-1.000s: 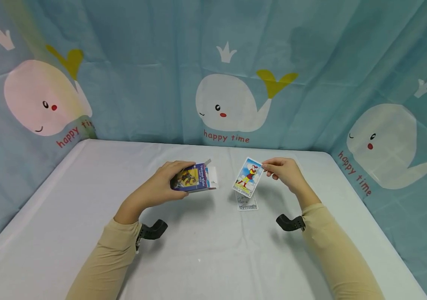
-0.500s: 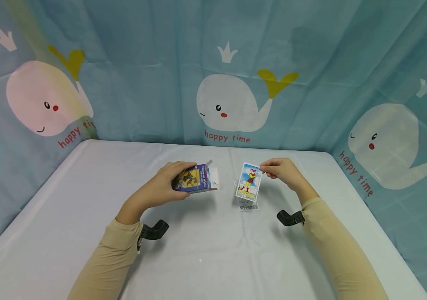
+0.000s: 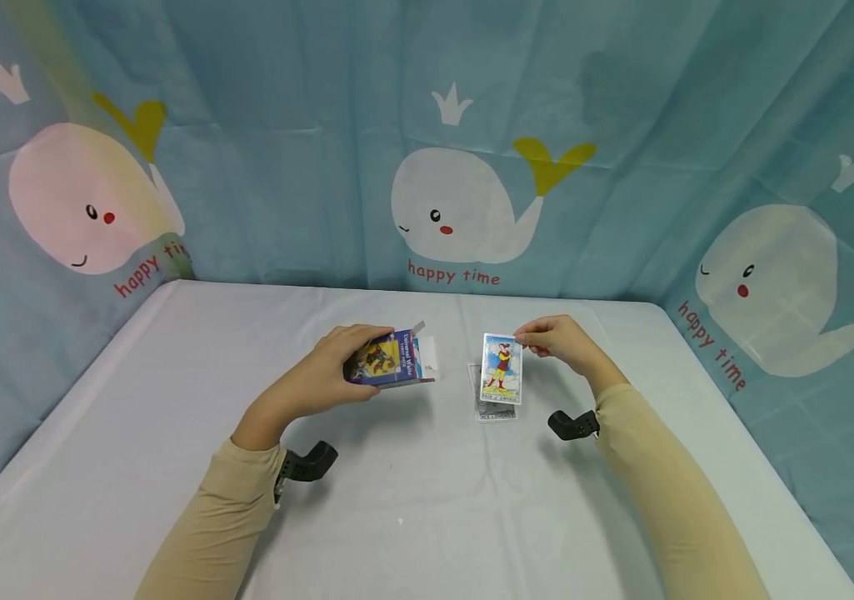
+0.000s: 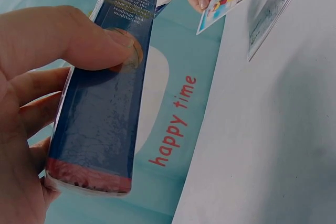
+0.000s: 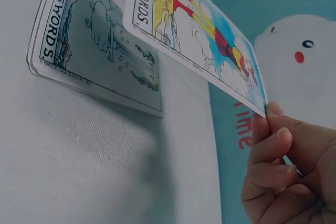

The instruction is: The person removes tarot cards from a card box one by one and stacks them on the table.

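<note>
My left hand (image 3: 322, 372) grips a blue tarot card box (image 3: 387, 358) above the table, its open flap end facing right. The thumb presses the box's narrow side (image 4: 105, 114) in the left wrist view. Between thumb and fingertips my right hand (image 3: 563, 340) pinches a tarot card (image 3: 501, 369) by its far right corner. That card shows a figure in red and yellow on blue sky. Beneath it, apart in the right wrist view, lies a small stack of cards topped by the Ace of Swords (image 5: 100, 45). The held card partly covers that stack in the head view.
A white cloth covers the table (image 3: 412, 500). Behind it hangs a blue curtain (image 3: 284, 167) printed with whales. A black wrist camera mount sits on each forearm, the left mount (image 3: 310, 461) and the right mount (image 3: 573, 425).
The right hand has moved slightly left and the card has turned from tilted to nearly upright in view, now more over the stack. The left hand and box stay nearly still.
</note>
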### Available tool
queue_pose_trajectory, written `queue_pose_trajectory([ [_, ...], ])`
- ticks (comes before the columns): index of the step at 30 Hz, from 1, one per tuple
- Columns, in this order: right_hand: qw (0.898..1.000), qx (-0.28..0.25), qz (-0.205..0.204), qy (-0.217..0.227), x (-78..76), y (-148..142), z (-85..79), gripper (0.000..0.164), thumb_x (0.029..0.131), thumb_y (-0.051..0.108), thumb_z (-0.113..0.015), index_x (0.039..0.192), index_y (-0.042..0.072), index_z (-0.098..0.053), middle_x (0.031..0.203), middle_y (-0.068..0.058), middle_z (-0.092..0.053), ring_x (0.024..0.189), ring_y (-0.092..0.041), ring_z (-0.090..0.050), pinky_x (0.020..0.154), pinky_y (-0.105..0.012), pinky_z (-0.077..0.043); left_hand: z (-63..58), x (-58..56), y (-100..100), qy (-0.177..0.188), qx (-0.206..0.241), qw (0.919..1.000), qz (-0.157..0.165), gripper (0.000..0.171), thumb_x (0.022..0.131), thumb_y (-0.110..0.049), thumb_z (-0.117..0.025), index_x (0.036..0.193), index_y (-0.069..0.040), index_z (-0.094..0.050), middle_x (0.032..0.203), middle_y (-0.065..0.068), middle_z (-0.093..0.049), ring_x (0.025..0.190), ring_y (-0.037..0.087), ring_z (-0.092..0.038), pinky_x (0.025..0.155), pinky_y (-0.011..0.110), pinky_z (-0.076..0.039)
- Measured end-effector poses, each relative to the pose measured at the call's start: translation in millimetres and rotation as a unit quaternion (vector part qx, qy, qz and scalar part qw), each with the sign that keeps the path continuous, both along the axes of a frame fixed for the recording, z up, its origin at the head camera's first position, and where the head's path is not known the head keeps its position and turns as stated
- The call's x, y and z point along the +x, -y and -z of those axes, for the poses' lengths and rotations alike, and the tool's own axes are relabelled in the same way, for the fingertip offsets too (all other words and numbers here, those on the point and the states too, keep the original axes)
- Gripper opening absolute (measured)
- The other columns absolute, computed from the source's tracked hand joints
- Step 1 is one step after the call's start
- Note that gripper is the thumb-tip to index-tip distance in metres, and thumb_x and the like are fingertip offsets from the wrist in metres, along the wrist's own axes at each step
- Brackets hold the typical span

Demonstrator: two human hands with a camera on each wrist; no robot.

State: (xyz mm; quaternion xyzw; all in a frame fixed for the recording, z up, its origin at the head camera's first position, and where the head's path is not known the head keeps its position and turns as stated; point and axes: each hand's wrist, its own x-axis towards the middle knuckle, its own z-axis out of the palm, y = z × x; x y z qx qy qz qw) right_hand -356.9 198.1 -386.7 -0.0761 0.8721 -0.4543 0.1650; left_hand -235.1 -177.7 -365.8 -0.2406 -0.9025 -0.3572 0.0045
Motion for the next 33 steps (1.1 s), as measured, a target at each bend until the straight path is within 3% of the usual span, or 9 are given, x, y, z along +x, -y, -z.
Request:
queue_pose_trajectory([
  [6,1.0,0.002,-0.021,0.017,-2.3,1.7,8.8,0.028,0.097,0.019,-0.064,0.113,-0.004,-0.069,0.075,0.002,-0.059,0.069,-0.009,-0.048,0.072,-0.029,-0.046,-0.6,0.8,-1.5,0.003,-0.001,1.0,-0.004,0.077,0.08,-0.015,-0.078,0.15,-0.016,-0.044,0.149,0.011,-0.048,0.128,0.03,-0.043,0.101,0.051,-0.039],
  [13,0.999,-0.001,-0.032,0.029,-6.5,4.5,16.8,0.025,0.094,0.018,-0.067,0.108,-0.002,-0.072,0.082,-0.003,-0.062,0.068,-0.011,-0.047,0.071,-0.031,-0.043,-1.9,1.2,-2.2,0.004,-0.004,1.0,-0.008,0.078,0.08,-0.016,-0.078,0.15,-0.017,-0.044,0.149,0.01,-0.048,0.127,0.029,-0.044,0.101,0.051,-0.039],
  [17,0.999,0.001,-0.041,0.032,-8.2,5.8,17.5,0.024,0.095,0.017,-0.067,0.107,-0.003,-0.072,0.079,0.001,-0.061,0.067,-0.011,-0.046,0.069,-0.03,-0.041,-1.8,0.6,-1.9,0.001,-0.004,1.0,-0.006,0.078,0.08,-0.016,-0.078,0.15,-0.017,-0.044,0.149,0.01,-0.049,0.126,0.029,-0.044,0.1,0.05,-0.04],
  [33,0.998,0.007,-0.046,0.045,-10.9,11.7,23.8,0.027,0.093,0.016,-0.068,0.109,-0.005,-0.072,0.08,0.006,-0.065,0.071,-0.01,-0.051,0.07,-0.027,-0.047,0.1,0.3,-2.1,0.008,-0.007,0.9999,-0.011,0.078,0.08,-0.017,-0.079,0.15,-0.019,-0.044,0.149,0.009,-0.049,0.126,0.028,-0.044,0.1,0.051,-0.039],
])
